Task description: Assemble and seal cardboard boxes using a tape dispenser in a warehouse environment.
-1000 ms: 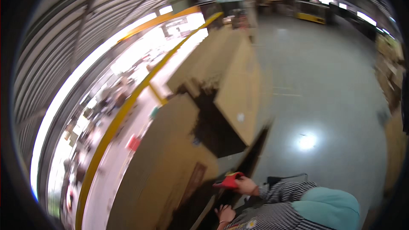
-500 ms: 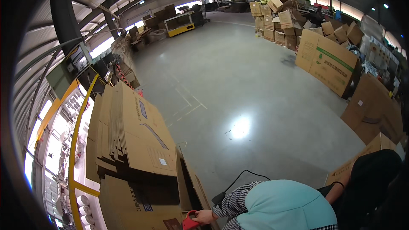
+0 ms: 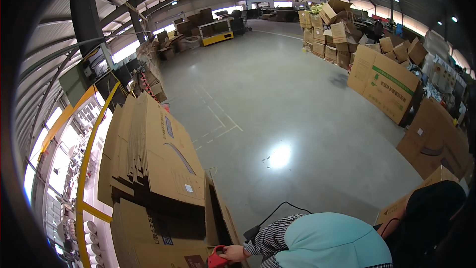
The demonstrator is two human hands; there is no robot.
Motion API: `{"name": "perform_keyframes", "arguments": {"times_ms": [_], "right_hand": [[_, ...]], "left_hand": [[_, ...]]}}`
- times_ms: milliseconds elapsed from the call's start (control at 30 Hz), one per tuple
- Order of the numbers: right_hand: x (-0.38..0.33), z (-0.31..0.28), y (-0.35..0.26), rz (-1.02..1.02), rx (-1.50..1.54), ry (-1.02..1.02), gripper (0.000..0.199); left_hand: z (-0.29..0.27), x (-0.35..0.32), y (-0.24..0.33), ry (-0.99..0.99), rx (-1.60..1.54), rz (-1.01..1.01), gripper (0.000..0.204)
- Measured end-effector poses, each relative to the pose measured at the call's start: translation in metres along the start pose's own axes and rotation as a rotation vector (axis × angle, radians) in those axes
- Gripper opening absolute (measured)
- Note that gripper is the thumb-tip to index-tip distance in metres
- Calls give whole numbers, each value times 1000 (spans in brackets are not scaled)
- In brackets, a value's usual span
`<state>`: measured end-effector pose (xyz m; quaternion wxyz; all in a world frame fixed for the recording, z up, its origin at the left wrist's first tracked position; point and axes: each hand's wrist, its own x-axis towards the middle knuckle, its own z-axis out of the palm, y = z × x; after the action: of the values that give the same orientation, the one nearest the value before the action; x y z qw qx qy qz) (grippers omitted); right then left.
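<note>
Neither my left hand nor my right hand shows. At the bottom right, close in front of me, a person in a light teal top [image 3: 329,240] over a checked shirt bends down, with dark hair [image 3: 436,206] at the right. One of that person's arms, in a checked sleeve [image 3: 272,235], reaches left. Its hand [image 3: 233,253] holds a red tool [image 3: 216,258], which looks like a tape dispenser. That tool is at the edge of a large open carton [image 3: 173,253], partly cut off by the lower edge. A black cable [image 3: 275,213] runs beside the sleeve.
Flattened cartons [image 3: 166,154] stand in a thick stack at the left, beside a yellow frame [image 3: 87,168]. Grey floor [image 3: 248,89] runs back to a yellow-based rack [image 3: 216,37]. Along the right are large carton sheets [image 3: 384,82] and piled boxes [image 3: 327,32].
My view has shifted slightly, so the distant things sit a little farther right and lower. The other person's hand has moved slightly left with the red tool.
</note>
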<state>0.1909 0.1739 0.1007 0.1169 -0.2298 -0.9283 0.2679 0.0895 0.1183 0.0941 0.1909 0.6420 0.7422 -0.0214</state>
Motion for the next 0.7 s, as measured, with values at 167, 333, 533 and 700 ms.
{"name": "perform_keyframes", "arguments": {"times_ms": [167,333,533,700], "right_hand": [[-1,8,4,0,-29,65,44],[-3,-5,-4,11,-6,1,44],[-11,-10,-3,18,7,0,44],[-16,-12,0,12,23,-14,45]], "left_hand": [[0,0,1,-3,1,3,39],[1,-2,-4,-6,-1,-10,40],[4,-4,-1,-9,6,-13,42],[8,-12,-4,-3,-12,-32,43]]}}
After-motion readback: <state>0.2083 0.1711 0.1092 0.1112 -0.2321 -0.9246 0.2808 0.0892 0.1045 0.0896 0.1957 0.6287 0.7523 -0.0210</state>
